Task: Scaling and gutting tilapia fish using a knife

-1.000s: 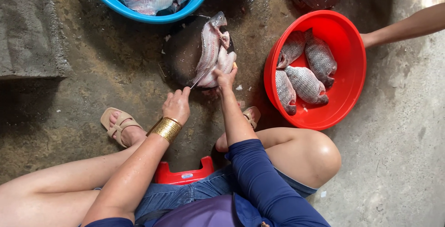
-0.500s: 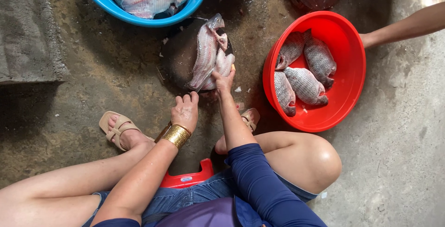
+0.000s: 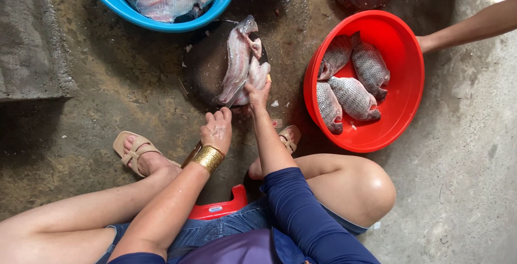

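right hand (image 3: 257,92): fingers pressed on cut fish (image 3: 238,59) | left hand (image 3: 216,129): loosely curled, maybe empty | red tub (image 3: 401,59): four whole fish left

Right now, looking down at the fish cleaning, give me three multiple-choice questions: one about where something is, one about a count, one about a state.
1. Where does the red basin sit relative to the dark round board?
A. on the right of it
B. on the left of it
C. on top of it

2. How many whole fish lie in the red basin?
A. one
B. four
C. nine

3. What is the right hand doing?
A. resting on a knee
B. pressing on the split fish on the board
C. reaching into the blue basin

Answers:
1. A, the red basin lies right of the board in the head view.
2. B, four scaly bodies show.
3. B, its fingers rest on the fish, while the left hand hangs loosely closed nearby.
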